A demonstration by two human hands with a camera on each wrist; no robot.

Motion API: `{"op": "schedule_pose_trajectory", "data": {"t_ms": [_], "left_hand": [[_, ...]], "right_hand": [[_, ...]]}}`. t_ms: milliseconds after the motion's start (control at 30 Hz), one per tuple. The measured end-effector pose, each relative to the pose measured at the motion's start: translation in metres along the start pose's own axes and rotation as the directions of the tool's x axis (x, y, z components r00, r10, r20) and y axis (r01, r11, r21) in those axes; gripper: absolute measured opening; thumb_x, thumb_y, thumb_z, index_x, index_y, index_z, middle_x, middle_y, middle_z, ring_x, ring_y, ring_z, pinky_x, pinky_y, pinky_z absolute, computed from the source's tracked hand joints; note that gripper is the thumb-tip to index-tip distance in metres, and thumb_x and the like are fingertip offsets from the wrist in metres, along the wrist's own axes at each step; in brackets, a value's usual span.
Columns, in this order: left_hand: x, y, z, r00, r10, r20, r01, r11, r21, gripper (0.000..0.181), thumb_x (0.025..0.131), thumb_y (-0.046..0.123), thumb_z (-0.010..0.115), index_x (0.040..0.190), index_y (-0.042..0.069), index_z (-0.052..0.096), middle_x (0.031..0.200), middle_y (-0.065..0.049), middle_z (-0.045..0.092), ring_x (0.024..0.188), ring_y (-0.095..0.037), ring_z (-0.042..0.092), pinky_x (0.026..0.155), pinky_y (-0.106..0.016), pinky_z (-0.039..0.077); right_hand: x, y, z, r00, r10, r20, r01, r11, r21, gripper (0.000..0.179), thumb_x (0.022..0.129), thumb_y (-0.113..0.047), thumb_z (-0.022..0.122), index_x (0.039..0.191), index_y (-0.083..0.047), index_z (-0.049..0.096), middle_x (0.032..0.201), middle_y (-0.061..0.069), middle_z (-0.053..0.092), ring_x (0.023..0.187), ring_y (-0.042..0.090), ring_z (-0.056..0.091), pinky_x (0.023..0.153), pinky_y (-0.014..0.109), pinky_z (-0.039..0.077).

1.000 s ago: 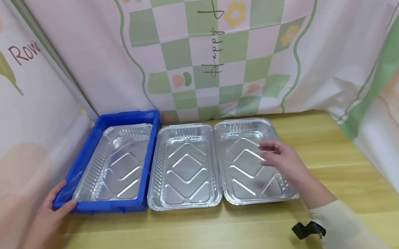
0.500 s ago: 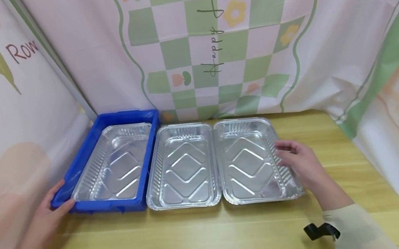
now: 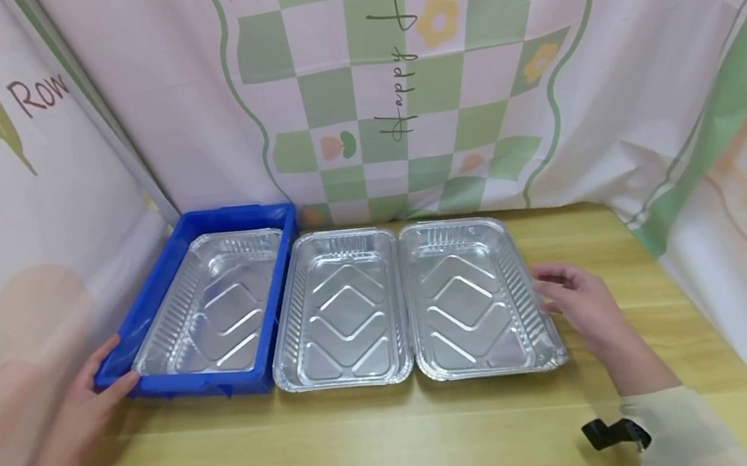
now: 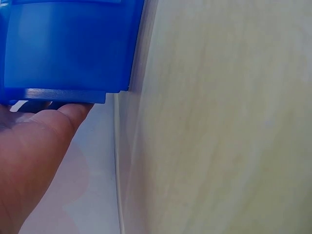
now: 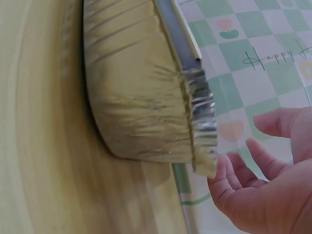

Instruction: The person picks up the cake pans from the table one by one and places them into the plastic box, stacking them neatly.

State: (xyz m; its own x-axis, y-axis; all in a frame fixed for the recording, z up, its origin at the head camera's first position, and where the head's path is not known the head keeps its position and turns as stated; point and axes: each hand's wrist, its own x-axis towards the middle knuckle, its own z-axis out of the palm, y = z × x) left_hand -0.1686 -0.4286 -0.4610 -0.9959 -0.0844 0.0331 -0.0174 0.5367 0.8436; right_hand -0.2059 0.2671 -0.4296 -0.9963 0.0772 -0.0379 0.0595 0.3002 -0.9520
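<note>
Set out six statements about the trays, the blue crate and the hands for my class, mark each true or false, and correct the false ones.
1. A foil tray lies inside the blue crate. True.
2. The middle tray lies between the blue crate and the right tray. True.
3. The left hand is on the middle tray. False: it is at the blue crate's near left corner.
4. The right hand is inside the blue crate. False: it is beside the right tray's outer edge.
5. The checked backdrop shows the word "Happy". True.
6. The middle tray is stacked on the right tray. False: they lie side by side.
</note>
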Motion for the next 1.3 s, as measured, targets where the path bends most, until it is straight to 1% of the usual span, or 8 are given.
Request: {"op": "schedule_pose_trajectory", "data": {"t_ms": [133,433,533,633,933,1033,1167,1300], "left_hand": [[0.001,-0.001,0.000,1.000,0.010,-0.005,-0.010,1.000,-0.004,0.072,0.101,0.024,0.057,0.159,0.028,0.015,0.154,-0.036,0.014,0.135,-0.051,0.017,0.085,0.003,0.021],[0.001,-0.003,0.001,1.000,0.011,-0.006,-0.011,1.000,-0.024,0.071,0.101,0.022,0.057,0.158,0.031,0.016,0.155,-0.034,0.011,0.138,-0.045,0.015,0.086,0.002,0.022],[0.000,-0.003,0.000,1.000,0.007,-0.005,-0.007,1.000,-0.019,0.071,0.101,0.023,0.057,0.159,0.031,0.015,0.156,-0.033,0.010,0.137,-0.047,0.014,0.097,-0.005,0.019],[-0.001,-0.001,0.000,1.000,-0.002,0.001,0.002,1.000,-0.018,0.072,0.101,0.024,0.057,0.159,0.031,0.014,0.156,-0.033,0.009,0.137,-0.051,0.013,0.111,-0.020,0.013],[-0.001,-0.001,0.000,1.000,-0.020,0.011,0.020,1.000,-0.021,0.072,0.102,0.026,0.056,0.159,0.032,0.012,0.156,-0.034,0.009,0.136,-0.053,0.013,0.115,-0.032,0.009],[-0.001,-0.001,0.000,1.000,-0.018,0.008,0.019,1.000,-0.016,0.072,0.102,0.026,0.056,0.159,0.032,0.013,0.155,-0.034,0.010,0.135,-0.053,0.014,0.113,-0.024,0.013],[0.000,0.000,0.000,1.000,0.005,-0.005,-0.005,1.000,0.002,0.071,0.101,0.025,0.056,0.159,0.032,0.014,0.154,-0.035,0.014,0.134,-0.051,0.017,0.093,-0.003,0.020],[-0.001,0.000,0.000,1.000,0.012,-0.008,-0.012,1.000,0.000,0.071,0.101,0.024,0.056,0.158,0.032,0.015,0.154,-0.035,0.014,0.135,-0.050,0.016,0.092,-0.002,0.019]], "right_hand": [[0.000,0.006,-0.003,1.000,0.003,-0.016,-0.004,0.999,-0.042,0.050,0.099,-0.020,0.058,0.137,0.010,0.044,0.135,0.025,0.046,0.103,0.012,0.054,0.085,0.031,0.053],[-0.001,0.017,-0.010,0.996,0.081,-0.021,-0.083,0.994,-0.074,0.057,0.099,-0.029,0.060,0.140,0.006,0.042,0.137,0.021,0.045,0.106,0.012,0.048,0.087,0.036,0.050],[-0.002,0.020,-0.010,0.994,0.105,-0.007,-0.105,0.993,-0.060,0.059,0.099,-0.029,0.059,0.142,0.006,0.040,0.140,0.022,0.043,0.109,0.014,0.048,0.090,0.037,0.050],[-0.003,0.022,-0.010,0.993,0.117,0.002,-0.117,0.992,-0.053,0.059,0.100,-0.029,0.058,0.143,0.006,0.039,0.139,0.021,0.043,0.109,0.015,0.048,0.090,0.035,0.050],[-0.004,0.031,-0.009,0.996,0.092,0.014,-0.092,0.995,-0.034,0.050,0.098,-0.022,0.061,0.136,0.008,0.046,0.121,0.013,0.056,0.097,0.013,0.056,0.081,0.032,0.052],[-0.004,0.033,-0.008,0.995,0.093,0.037,-0.092,0.996,-0.017,0.048,0.098,-0.021,0.061,0.135,0.008,0.048,0.118,0.012,0.058,0.095,0.016,0.058,0.079,0.031,0.053],[-0.005,0.035,-0.007,0.994,0.088,0.066,-0.088,0.996,0.000,0.048,0.098,-0.019,0.060,0.136,0.009,0.047,0.117,0.010,0.060,0.096,0.016,0.059,0.079,0.029,0.052],[-0.006,0.037,-0.005,0.993,0.084,0.080,-0.084,0.996,-0.005,0.050,0.098,-0.018,0.061,0.137,0.010,0.045,0.117,0.009,0.059,0.098,0.013,0.057,0.080,0.026,0.051]]}}
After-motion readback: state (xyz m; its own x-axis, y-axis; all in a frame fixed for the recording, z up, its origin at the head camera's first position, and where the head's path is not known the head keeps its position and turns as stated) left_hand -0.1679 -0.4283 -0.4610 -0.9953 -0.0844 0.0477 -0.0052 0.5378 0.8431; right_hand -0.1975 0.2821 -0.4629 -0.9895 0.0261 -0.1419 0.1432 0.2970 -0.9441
